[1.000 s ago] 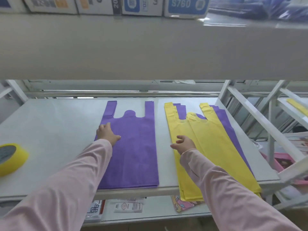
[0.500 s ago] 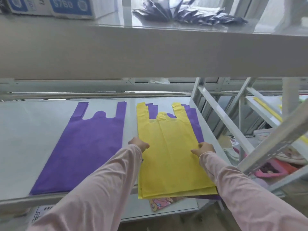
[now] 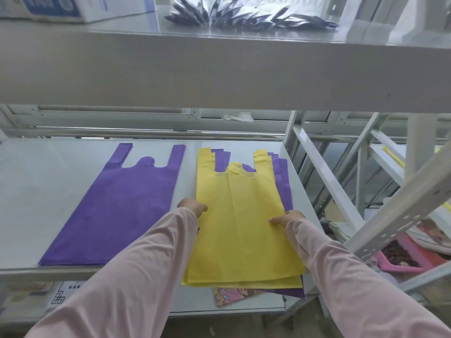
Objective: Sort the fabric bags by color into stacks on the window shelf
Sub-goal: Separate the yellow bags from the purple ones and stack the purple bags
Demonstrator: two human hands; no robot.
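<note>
A purple fabric bag lies flat on the left part of the window shelf. To its right sits a mixed pile: yellow bags on top, purple bags showing beneath along the right side and bottom. My left hand pinches the left edge of the top yellow bag. My right hand grips its right edge, fingers curled onto the fabric. The pile overhangs the shelf's front edge.
An upper shelf spans overhead, carrying a cardboard box and dark foil packets. White rack struts rise right of the shelf. A lower shelf holds a cartoon-printed item; a pink tray sits at lower right.
My left hand left the purple bag and went to the yellow pile's left edge. My right hand shifted to its right edge. The skewed yellow bags now lie squared up.
</note>
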